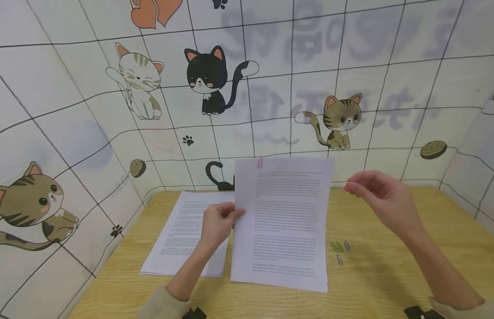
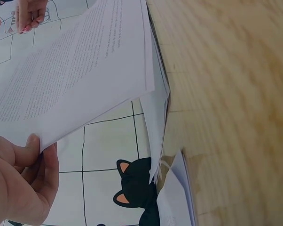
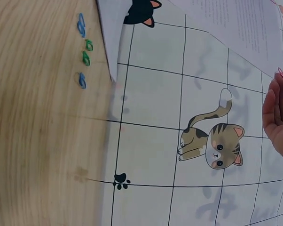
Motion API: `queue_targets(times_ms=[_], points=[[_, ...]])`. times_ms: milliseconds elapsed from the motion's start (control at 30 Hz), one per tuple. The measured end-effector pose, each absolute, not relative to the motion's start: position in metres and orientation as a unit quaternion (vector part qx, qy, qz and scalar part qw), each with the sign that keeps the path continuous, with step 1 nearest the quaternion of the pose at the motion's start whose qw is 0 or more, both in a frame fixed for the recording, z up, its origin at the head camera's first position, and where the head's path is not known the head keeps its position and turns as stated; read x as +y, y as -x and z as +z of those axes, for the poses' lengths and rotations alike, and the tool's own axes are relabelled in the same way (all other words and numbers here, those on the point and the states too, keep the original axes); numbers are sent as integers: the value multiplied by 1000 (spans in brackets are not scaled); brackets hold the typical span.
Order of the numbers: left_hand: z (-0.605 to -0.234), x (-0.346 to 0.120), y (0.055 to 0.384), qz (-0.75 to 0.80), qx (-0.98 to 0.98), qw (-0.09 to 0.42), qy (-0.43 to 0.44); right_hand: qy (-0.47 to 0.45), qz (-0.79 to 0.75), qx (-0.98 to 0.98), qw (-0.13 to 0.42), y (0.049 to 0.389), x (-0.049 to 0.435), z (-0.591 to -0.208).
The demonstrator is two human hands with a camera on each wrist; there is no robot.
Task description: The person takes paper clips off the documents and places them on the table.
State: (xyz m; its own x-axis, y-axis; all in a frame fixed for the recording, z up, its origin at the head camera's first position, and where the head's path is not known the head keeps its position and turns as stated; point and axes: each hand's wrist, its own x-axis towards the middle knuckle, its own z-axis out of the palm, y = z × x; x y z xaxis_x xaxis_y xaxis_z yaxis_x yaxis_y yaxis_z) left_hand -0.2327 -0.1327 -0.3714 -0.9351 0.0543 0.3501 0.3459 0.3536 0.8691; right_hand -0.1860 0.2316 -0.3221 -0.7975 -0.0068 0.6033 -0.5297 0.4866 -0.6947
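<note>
Upright above the table, printed sheets (image 1: 287, 221) are pinched at their left edge between my left hand's (image 1: 219, 223) thumb and fingers. A pink paper clip (image 1: 260, 162) sits on their top edge, left of the middle. To the right of the sheets, apart from them, my right hand (image 1: 394, 206) is raised with thumb and fingertips together. It pinches a red paper clip (image 3: 281, 72), seen as a thin loop in the right wrist view and mostly covered by the fingers in the head view.
Another stack of printed paper (image 1: 183, 239) lies on the wooden table (image 1: 394, 274) at the left, partly behind the held sheets. Green paper clips (image 1: 336, 247) and blue paper clips (image 1: 339, 260) lie right of the sheets. A cat-patterned wall covering (image 1: 271, 106) rises behind the table.
</note>
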Motion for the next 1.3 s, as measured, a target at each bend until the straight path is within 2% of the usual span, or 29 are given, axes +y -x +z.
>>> queue_targets(times_ms=[700, 967, 1300], points=[[-374, -133, 234, -564, -808, 125, 116, -203, 436, -868, 124, 188, 248, -360], [-375, -134, 236, -563, -808, 128, 114, -246, 423, -870, 57, 192, 252, -379], [-377, -133, 236, -574, -802, 123, 114, -236, 415, -879, -12, 198, 255, -395]])
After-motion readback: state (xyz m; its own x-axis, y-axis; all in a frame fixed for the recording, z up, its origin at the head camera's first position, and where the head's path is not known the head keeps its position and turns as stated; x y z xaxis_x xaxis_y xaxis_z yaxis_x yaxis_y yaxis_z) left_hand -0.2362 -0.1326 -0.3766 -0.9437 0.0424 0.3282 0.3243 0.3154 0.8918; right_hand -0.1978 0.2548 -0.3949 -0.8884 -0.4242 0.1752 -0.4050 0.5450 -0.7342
